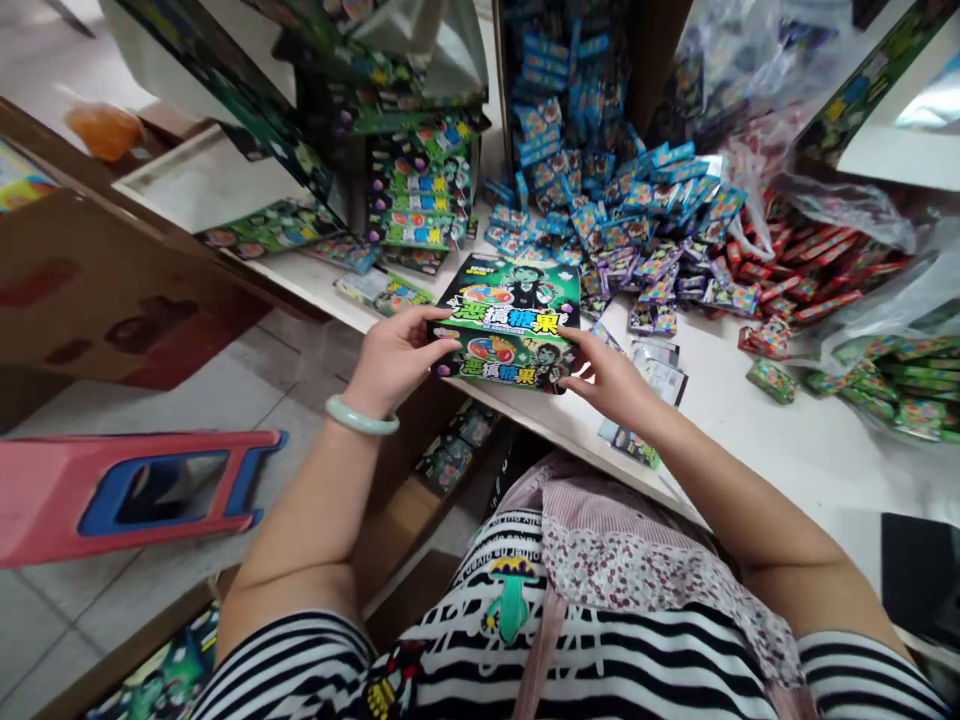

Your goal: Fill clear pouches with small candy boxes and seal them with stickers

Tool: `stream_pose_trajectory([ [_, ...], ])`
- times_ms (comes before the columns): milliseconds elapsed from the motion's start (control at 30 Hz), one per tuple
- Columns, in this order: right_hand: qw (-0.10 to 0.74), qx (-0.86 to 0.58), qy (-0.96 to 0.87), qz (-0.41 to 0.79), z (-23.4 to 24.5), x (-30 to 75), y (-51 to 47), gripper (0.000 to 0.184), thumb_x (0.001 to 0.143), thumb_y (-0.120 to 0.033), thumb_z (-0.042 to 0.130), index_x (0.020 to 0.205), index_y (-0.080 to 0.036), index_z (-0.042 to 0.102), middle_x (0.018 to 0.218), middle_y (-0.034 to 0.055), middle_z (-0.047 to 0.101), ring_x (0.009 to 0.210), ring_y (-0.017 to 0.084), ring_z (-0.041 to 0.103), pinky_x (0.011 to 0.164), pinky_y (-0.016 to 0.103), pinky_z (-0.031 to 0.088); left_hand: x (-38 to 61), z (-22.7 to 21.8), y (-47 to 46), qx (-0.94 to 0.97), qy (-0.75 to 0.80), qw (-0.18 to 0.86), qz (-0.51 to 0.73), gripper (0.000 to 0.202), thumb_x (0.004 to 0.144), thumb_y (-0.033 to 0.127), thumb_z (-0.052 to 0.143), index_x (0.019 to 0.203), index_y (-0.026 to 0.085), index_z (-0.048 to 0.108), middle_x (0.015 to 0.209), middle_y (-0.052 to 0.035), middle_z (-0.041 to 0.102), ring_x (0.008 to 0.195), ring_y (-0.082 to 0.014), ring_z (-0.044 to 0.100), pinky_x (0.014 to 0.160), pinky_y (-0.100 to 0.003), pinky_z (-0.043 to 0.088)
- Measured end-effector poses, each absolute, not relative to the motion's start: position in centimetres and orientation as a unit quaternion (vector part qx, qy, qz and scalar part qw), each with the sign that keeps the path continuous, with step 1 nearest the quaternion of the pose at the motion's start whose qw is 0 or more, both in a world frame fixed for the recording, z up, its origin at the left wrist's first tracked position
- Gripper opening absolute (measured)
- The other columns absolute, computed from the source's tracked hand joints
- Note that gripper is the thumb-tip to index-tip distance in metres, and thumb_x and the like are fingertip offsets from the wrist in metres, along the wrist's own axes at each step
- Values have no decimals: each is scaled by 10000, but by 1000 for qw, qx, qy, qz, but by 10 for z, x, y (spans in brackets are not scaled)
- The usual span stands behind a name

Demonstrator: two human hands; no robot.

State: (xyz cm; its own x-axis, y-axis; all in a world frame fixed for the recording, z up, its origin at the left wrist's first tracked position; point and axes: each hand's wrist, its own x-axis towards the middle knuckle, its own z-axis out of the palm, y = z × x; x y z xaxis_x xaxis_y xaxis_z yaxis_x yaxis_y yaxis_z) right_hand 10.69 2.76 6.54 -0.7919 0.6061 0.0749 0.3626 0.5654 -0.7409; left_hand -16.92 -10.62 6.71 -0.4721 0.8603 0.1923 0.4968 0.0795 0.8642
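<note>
A black and green candy box [510, 318] with a cartoon figure and bright lettering is held at the front edge of the white table [720, 400]. Its lid looks closed, and its top and front face me. My left hand [397, 360] grips the box's left end, thumb on the front and fingers toward the top. At the opposite end, my right hand [604, 372] pinches the right corner in the same way. Flat packets [660, 375] lie on the table just beyond my right hand. Another flat packet [386, 292] rests behind my left hand.
Heaped behind the box are blue packets [622, 200], purple packets [660, 270] and red packets [806, 265]. Green packets [915, 385] spill at the right. A display of green packs [420, 190] stands at back left. A red and blue stool [142, 495] occupies the floor at left.
</note>
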Motion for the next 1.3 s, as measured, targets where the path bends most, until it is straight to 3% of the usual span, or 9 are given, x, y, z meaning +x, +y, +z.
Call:
stream_pose_trajectory([
  [100,172,-275,-920,221,42,106,19,560,870,-169,561,1424,-188,480,1080,123,646,974,273,592,886,448,503,-162,44,-119,500,727,105,459,425,756,381,742,1134,196,686,928,-34,688,739,-149,613,725,-305,562],
  [200,187,-274,-936,121,18,103,21,471,925,-200,519,1396,-178,522,1005,122,641,970,286,559,866,441,480,-160,26,-124,560,721,15,409,431,816,343,679,1220,202,633,1073,-64,672,834,-171,620,813,-336,546],
  [433,259,-288,-920,63,-22,104,21,389,927,-206,557,1303,-284,619,970,74,597,917,233,504,830,392,445,-170,-12,-130,611,726,-83,305,394,928,358,542,1292,207,547,1046,-104,652,988,-243,609,902,-396,502],
  [633,300,-319,-895,88,-44,108,18,341,923,-217,563,1220,-346,668,1007,57,556,952,222,504,868,394,444,-169,-31,-131,569,766,-51,294,391,911,455,576,1225,224,603,1023,-98,593,1019,-253,547,955,-435,460],
  [833,288,-302,-895,157,-44,114,21,351,924,-206,516,1235,-295,654,1081,85,552,1002,243,534,911,438,482,-165,-31,-133,548,760,23,348,389,911,466,568,1228,240,566,1025,-81,567,968,-212,547,918,-426,502],
  [1000,278,-312,-869,264,-38,109,21,403,901,-200,526,1289,-292,588,1376,106,452,1203,270,546,992,474,518,-169,-31,-136,523,752,47,398,397,957,477,487,1265,228,477,977,-32,597,888,-161,586,870,-395,563],
  [1167,277,-335,-826,358,-35,115,13,383,898,-350,507,1270,-297,582,1483,128,406,1033,267,673,840,502,602,-147,-12,-135,501,742,56,442,144,930,286,497,962,201,609,918,-59,616,896,-198,585,884,-444,536],
  [1233,264,-356,-808,388,-30,123,6,416,873,-434,533,1271,-330,591,1472,160,418,840,245,709,704,489,613,-132,-2,-136,490,765,22,416,159,901,179,478,911,176,637,892,-67,637,898,-192,609,875,-401,541],
  [1300,248,-384,-807,374,-27,128,8,457,855,-501,553,1301,-407,586,1469,185,419,793,267,712,599,488,576,-125,-1,-132,476,793,-10,380,163,858,126,534,925,181,672,907,-49,674,894,-165,644,850,-319,553],
])
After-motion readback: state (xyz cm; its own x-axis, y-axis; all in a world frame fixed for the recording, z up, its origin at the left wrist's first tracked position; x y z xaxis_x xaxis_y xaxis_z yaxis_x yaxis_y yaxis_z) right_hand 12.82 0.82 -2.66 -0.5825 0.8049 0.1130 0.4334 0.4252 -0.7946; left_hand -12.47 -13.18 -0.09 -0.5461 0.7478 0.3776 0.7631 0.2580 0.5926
